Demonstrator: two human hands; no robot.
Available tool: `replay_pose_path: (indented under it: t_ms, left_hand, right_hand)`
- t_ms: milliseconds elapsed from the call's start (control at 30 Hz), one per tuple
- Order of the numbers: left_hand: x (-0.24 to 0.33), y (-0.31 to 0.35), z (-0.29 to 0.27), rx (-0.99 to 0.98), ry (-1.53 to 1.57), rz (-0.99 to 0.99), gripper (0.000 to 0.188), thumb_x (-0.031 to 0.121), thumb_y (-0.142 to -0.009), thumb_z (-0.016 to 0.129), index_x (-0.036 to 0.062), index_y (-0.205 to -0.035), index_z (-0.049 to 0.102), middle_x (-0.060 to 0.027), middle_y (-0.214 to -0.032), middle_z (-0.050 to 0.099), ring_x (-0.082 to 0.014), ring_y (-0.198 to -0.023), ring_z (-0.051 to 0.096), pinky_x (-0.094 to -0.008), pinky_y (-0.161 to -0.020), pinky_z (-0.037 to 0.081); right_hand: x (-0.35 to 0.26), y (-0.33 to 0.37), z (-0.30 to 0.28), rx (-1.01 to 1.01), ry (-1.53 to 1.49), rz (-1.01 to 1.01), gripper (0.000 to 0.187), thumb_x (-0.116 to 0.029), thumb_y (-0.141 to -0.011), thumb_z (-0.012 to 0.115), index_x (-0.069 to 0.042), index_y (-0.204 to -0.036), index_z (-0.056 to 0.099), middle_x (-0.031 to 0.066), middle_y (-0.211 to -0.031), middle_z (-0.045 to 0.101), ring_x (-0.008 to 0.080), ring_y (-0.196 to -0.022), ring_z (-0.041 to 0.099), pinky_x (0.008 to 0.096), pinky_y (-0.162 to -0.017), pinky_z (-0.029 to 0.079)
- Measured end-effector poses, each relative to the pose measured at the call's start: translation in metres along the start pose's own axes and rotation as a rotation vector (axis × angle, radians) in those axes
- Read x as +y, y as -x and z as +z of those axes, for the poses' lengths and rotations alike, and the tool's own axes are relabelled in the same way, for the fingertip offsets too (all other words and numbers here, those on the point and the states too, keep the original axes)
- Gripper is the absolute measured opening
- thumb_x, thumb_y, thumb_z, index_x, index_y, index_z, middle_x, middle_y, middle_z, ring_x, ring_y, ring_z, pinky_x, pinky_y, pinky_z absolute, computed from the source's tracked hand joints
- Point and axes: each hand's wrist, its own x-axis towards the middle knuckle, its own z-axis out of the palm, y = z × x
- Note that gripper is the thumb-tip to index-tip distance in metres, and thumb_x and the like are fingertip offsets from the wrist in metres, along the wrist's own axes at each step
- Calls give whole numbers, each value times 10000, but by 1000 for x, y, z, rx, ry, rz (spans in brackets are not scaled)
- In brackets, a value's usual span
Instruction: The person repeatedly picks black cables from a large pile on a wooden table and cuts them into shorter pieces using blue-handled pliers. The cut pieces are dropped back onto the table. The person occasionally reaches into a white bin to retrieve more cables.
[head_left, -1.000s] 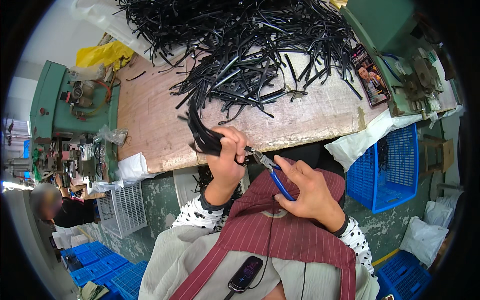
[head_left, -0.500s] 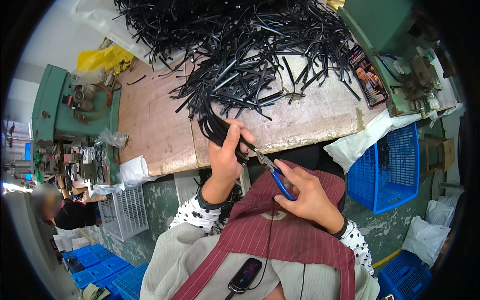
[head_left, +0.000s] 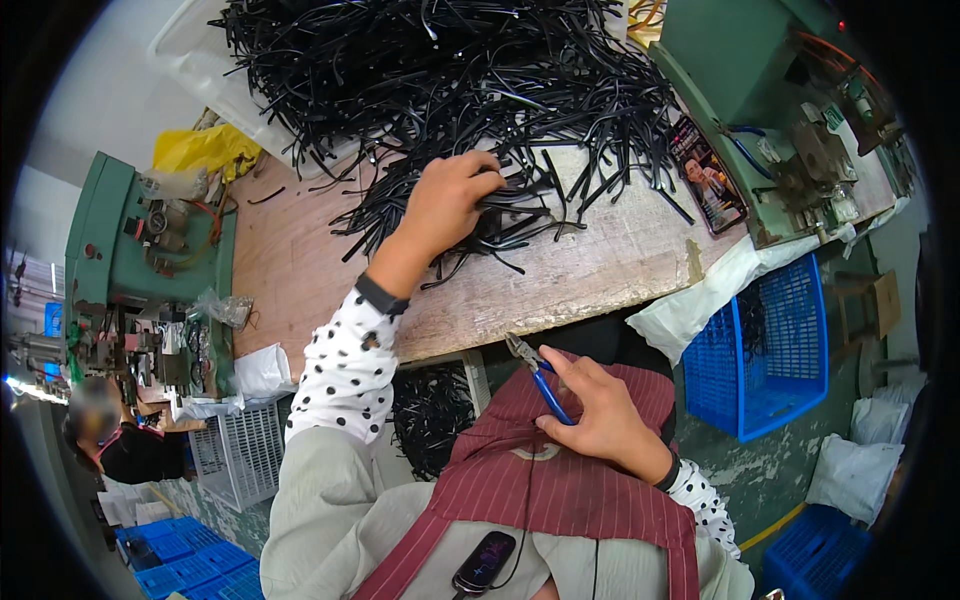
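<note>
Reaching over the workbench, my left hand point(head_left: 452, 205) has its fingers curled in at the near edge of a large pile of thin black strips point(head_left: 440, 80). Many strips have bent ends, like eyeglass temples. The hand seems to grip some of them, though its fingertips are partly hidden. Lower and to the right, my right hand point(head_left: 600, 410) is closed around the blue handles of cutting pliers point(head_left: 543, 385). Their metal jaws point up and left, just off the bench's front edge, with nothing visible between them.
The wooden workbench point(head_left: 300, 290) carries green machines at left point(head_left: 110, 240) and right point(head_left: 720, 80). More black strips point(head_left: 432, 415) lie in a container below its front edge. A blue crate point(head_left: 755, 400) stands right, a white crate point(head_left: 235, 455) left. Another person point(head_left: 140, 445) is at far left.
My left hand has moved up from beside the pliers to the pile, and the bunch it held is gone from there. My right hand and the pliers stay nearly in place.
</note>
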Motion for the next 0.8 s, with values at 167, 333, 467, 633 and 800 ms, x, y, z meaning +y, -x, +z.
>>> replay_pose_path:
  t_ms: [167, 333, 467, 633, 800]
  left_hand:
    - [47, 43, -22, 192, 1035, -724, 194, 209, -942, 622, 24, -968, 569, -62, -829, 659, -105, -580, 565, -247, -549, 467]
    - [87, 81, -17, 272, 1827, -965, 405, 480, -1011, 439, 88, -964, 524, -7, -700, 534, -77, -474, 432, -227, -463, 376]
    - [90, 92, -10, 145, 2343, -775, 454, 523, -1020, 351, 109, -924, 510, 54, -624, 437, -50, -428, 390, -230, -471, 336]
    - [97, 90, -10, 34, 2474, -669, 454, 518, -1021, 351, 101, -904, 487, 49, -607, 440, -45, -417, 390, -227, -463, 328]
    - [97, 90, -14, -36, 2485, -654, 463, 518, -1023, 344, 94, -883, 465, 48, -604, 444, -41, -411, 388, -221, -456, 318]
  right_hand:
    - [0, -6, -5, 55, 25, -18, 853, -196, -658, 809, -116, -1428, 451, 117, -885, 541, 292, -761, 612, 387, -679, 532]
    - [-7, -13, -9, 106, 148, -89, 832, -170, -626, 808, -104, -1394, 495, 120, -908, 536, 283, -761, 591, 371, -644, 504]
    - [-12, -16, -15, 109, 265, -201, 821, -163, -608, 801, -118, -1376, 517, 122, -942, 549, 282, -790, 578, 367, -646, 496]
    - [-16, -16, -15, 90, 297, -248, 813, -156, -597, 788, -123, -1366, 528, 119, -984, 567, 273, -785, 565, 368, -635, 489]
    - [-20, -17, -17, 62, 325, -251, 795, -157, -615, 777, -125, -1368, 525, 108, -962, 557, 267, -777, 562, 370, -626, 487]
